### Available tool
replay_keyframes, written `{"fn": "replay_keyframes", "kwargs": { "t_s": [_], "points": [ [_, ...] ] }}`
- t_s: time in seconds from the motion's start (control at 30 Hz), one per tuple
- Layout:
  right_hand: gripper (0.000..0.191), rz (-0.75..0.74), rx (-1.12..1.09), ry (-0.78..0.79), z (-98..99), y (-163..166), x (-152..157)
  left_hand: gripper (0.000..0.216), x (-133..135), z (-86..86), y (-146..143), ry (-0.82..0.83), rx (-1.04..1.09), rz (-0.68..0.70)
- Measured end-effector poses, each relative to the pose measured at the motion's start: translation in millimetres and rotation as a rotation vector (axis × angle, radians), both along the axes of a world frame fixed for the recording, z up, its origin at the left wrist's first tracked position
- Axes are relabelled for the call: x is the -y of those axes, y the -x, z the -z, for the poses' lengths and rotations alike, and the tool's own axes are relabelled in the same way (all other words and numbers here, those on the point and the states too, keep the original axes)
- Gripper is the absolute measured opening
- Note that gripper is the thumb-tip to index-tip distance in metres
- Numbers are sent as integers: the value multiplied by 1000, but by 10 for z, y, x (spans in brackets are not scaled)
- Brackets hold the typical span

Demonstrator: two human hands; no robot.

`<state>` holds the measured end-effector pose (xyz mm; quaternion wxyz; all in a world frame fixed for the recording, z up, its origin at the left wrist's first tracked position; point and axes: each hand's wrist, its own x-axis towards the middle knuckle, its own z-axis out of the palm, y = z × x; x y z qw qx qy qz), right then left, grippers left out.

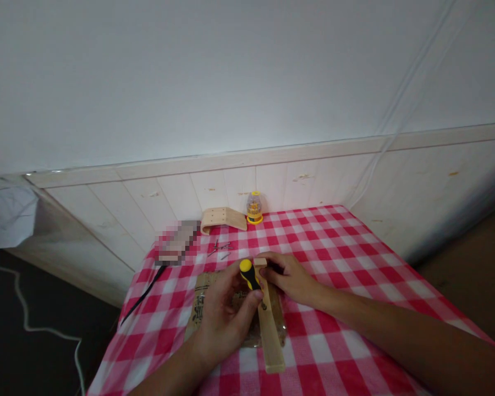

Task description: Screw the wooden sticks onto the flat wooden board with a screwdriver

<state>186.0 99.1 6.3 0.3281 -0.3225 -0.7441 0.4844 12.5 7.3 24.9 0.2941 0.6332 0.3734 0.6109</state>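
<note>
My left hand (226,311) is closed round a stubby screwdriver (246,268) with a yellow and black handle. Its yellow end tilts up towards me, and the tip is hidden. Beside it my right hand (291,276) grips the far part of a pale wooden bar (271,341), fingers curled behind it. The bar points towards me, and a small dark hole or fitting shows near its middle. Beneath the hands and bar lies a brown, plastic-wrapped package (201,297) with dark printed characters, partly covered by my left hand.
Several screws (220,248) lie beyond the package. Against the wall stand a bent plywood piece (223,218) with holes and a yellow-based clear bit case (254,209). A blurred-out device (178,242) with a black cable rests at the left of the red-checked tablecloth (338,275).
</note>
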Motion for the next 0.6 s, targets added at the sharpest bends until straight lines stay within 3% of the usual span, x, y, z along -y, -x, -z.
{"fn": "replay_keyframes", "kwargs": {
  "t_s": [0.27, 0.6],
  "points": [
    [18, -10, -36, 11, -24, 3, 6, 58, -8, 38, 1, -54, -56, -3],
    [17, -4, 0, -14, -32, 2, 5, 53, -10, 66, -19, 37, -22, -6]
  ]
}}
